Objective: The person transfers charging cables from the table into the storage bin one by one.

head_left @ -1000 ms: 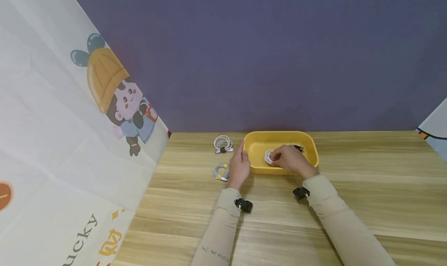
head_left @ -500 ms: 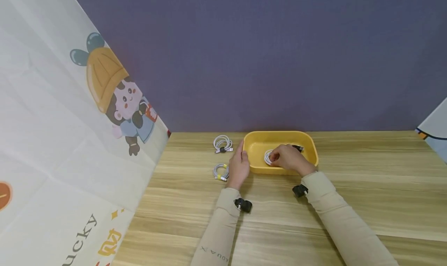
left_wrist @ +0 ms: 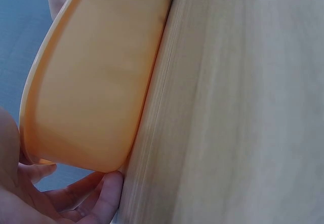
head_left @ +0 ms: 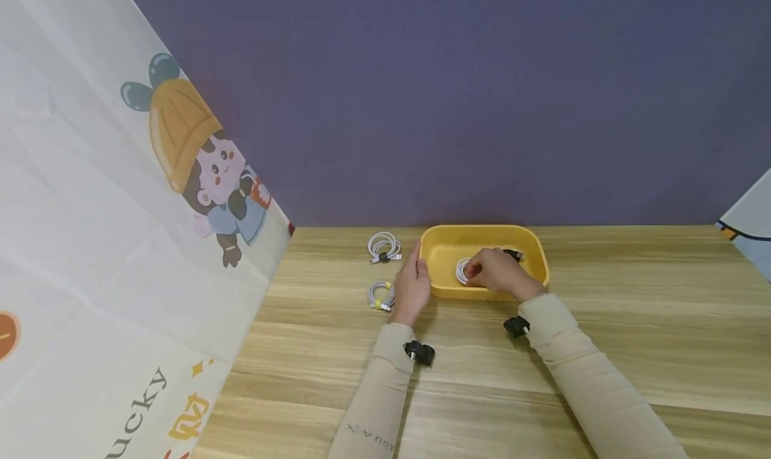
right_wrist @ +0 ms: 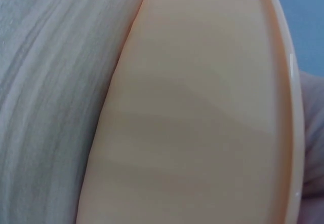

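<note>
A yellow plastic bin [head_left: 442,261] stands on the wooden table against the back panel. My left hand [head_left: 412,288] grips its left end, the thumb at the rim; the left wrist view shows fingers [left_wrist: 109,196] curled against the outer wall. Reaching into the bin, my right hand [head_left: 500,271] pinches a coiled white cable [head_left: 460,273] near the bin floor. Behind that hand lies something black with a plug-like end [head_left: 515,254], mostly hidden. In the right wrist view the bin's front wall [right_wrist: 192,102] covers nearly everything, and only part of the hand shows past the rim.
Left of the bin, a coiled white cable with a black tie [head_left: 384,257] lies farther back. Closer in is a coiled grey cable with yellow ties [head_left: 379,304], beside the left hand. A purple panel [head_left: 470,111] rises behind the table [head_left: 632,325]; a printed white sheet [head_left: 90,211] borders the left.
Almost nothing differs. Both hands keep their places at the bin, and the right forearm has shifted very slightly left and up. The cables stay where they were.
</note>
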The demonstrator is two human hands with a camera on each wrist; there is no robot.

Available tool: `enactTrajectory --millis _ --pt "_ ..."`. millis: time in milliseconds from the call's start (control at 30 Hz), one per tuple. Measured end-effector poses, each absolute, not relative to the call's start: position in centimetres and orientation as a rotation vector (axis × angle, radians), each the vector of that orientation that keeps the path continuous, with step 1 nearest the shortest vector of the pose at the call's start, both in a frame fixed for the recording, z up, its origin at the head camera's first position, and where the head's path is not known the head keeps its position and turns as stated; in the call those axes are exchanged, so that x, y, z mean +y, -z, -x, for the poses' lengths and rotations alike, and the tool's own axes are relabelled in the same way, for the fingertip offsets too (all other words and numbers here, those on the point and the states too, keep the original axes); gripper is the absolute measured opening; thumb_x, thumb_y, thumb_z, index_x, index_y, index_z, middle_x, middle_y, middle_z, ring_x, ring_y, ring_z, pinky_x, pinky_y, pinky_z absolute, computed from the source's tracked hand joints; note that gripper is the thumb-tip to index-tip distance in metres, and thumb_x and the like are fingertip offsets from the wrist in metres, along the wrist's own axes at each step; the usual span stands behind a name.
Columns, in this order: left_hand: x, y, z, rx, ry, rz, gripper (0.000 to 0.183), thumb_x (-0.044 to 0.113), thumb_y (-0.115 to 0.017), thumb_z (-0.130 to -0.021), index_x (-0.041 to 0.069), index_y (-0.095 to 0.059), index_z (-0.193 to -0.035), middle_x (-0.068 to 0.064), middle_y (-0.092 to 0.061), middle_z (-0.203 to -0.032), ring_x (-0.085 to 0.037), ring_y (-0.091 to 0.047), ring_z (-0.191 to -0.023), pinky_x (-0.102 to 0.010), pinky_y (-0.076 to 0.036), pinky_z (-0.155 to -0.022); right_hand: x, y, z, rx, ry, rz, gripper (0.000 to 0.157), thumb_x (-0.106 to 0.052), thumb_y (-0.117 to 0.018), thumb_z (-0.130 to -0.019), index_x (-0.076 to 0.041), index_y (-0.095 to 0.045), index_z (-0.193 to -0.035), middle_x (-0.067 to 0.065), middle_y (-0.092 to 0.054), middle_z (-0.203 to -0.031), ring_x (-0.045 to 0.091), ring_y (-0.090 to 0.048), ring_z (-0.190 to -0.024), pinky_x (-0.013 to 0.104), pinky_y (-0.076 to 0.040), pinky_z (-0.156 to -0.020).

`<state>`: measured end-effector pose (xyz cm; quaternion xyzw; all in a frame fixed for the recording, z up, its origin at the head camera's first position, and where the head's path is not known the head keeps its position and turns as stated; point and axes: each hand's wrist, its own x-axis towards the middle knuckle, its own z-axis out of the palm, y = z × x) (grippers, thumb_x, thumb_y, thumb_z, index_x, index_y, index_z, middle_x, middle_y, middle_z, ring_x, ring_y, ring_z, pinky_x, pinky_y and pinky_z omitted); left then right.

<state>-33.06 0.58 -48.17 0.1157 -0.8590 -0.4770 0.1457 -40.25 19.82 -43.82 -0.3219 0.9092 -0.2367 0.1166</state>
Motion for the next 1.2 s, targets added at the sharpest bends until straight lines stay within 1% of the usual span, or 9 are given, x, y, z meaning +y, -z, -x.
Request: enactTrajectory --millis 133,200,467,633,767,867,1000,1067,1200 --pt "0.6 47.9 33.1 -2.475 1.383 -0.338 0.05 0.023 -0.04 -0.11 0.029 -0.037 -0.16 -0.006 -0.051 -0.156 -0.035 -0.052 -0.14 -0.05 -0.041 -0.118 19.8 43.7 40.3 2.656 0.692 0.928 0.017 -0.014 -0.078 -0.09 -0.014 -0.07 -0.075 -0.004 -0.054 -0.067 0.014 -0.042 -0.065 0.032 -0.035 -0.064" --pt "0.6 47.8 33.1 -2.476 1.386 -0.336 0.05 0.023 -0.04 -0.11 0.03 -0.037 -0.16 -0.006 -0.051 -0.157 -0.035 -0.051 -0.141 -0.05 -0.041 -0.119 19.8 43.7 40.3 2.657 0.688 0.92 0.016 -0.014 -0.078 -0.09 -0.015 -0.071 -0.076 -0.004 -0.058 -0.07 0.015 -0.044 -0.066 0.033 -0.037 -0.065" --pt "0.6 47.9 33.1 -2.483 1.384 -0.334 0.051 0.025 -0.039 -0.11 0.031 -0.036 -0.16 -0.005 -0.05 -0.157 -0.034 -0.051 -0.141 -0.05 -0.041 -0.119 19.8 43.9 40.4 2.648 0.678 0.913 0.017 -0.016 -0.078 -0.091 -0.015 -0.071 -0.076 -0.004 -0.057 -0.068 0.014 -0.044 -0.066 0.032 -0.037 -0.065" --pt "0.6 48.0 33.0 -2.483 1.387 -0.335 0.051 0.024 -0.039 -0.11 0.031 -0.036 -0.16 -0.005 -0.05 -0.157 -0.035 -0.051 -0.141 -0.051 -0.041 -0.118 20.1 43.8 40.4 2.633 0.713 0.896 0.013 -0.018 -0.076 -0.093 -0.017 -0.076 -0.08 -0.003 -0.065 -0.072 0.014 -0.049 -0.065 0.03 -0.041 -0.065" --pt "0.7 48.0 33.0 -2.482 1.392 -0.34 0.051 0.024 -0.039 -0.11 0.031 -0.036 -0.16 -0.005 -0.05 -0.157 -0.034 -0.051 -0.141 -0.051 -0.041 -0.118 20.9 43.3 40.3 2.648 0.799 0.883 0.017 -0.021 -0.07 -0.097 -0.014 -0.079 -0.085 0.004 -0.07 -0.072 0.014 -0.049 -0.057 0.029 -0.04 -0.057" --pt "0.7 48.0 33.0 -2.473 1.404 -0.341 0.051 0.024 -0.04 -0.11 0.031 -0.036 -0.16 -0.005 -0.05 -0.157 -0.034 -0.051 -0.142 -0.05 -0.041 -0.119 21.9 42.8 40.3 2.673 0.907 0.858 0.021 -0.023 -0.065 -0.101 -0.009 -0.079 -0.094 0.009 -0.073 -0.081 0.015 -0.049 -0.055 0.03 -0.041 -0.054" --pt "0.7 48.0 33.0 -2.467 1.408 -0.334 0.05 0.023 -0.04 -0.11 0.03 -0.036 -0.16 -0.004 -0.049 -0.158 -0.033 -0.05 -0.142 -0.049 -0.04 -0.119 23.5 41.8 40.2 2.729 1.042 0.797 0.025 -0.023 -0.061 -0.104 -0.005 -0.077 -0.106 0.013 -0.075 -0.1 0.017 -0.054 -0.065 0.031 -0.046 -0.059" --pt "0.7 48.0 33.0 -2.466 1.404 -0.332 0.05 0.023 -0.04 -0.11 0.03 -0.037 -0.16 -0.005 -0.05 -0.157 -0.033 -0.05 -0.142 -0.05 -0.041 -0.119 24.4 41.5 40.1 2.761 1.086 0.76 0.028 -0.025 -0.058 -0.105 -0.004 -0.075 -0.109 0.014 -0.074 -0.104 0.018 -0.053 -0.066 0.031 -0.045 -0.059" --pt "0.6 48.0 33.1 -2.47 1.4 -0.333 0.051 0.024 -0.039 -0.11 0.031 -0.036 -0.16 -0.005 -0.05 -0.157 -0.034 -0.051 -0.141 -0.051 -0.041 -0.118 26.0 41.6 40.1 2.814 1.161 0.684 0.032 -0.03 -0.054 -0.107 -0.005 -0.073 -0.112 0.017 -0.072 -0.105 0.02 -0.05 -0.068 0.032 -0.043 -0.057"
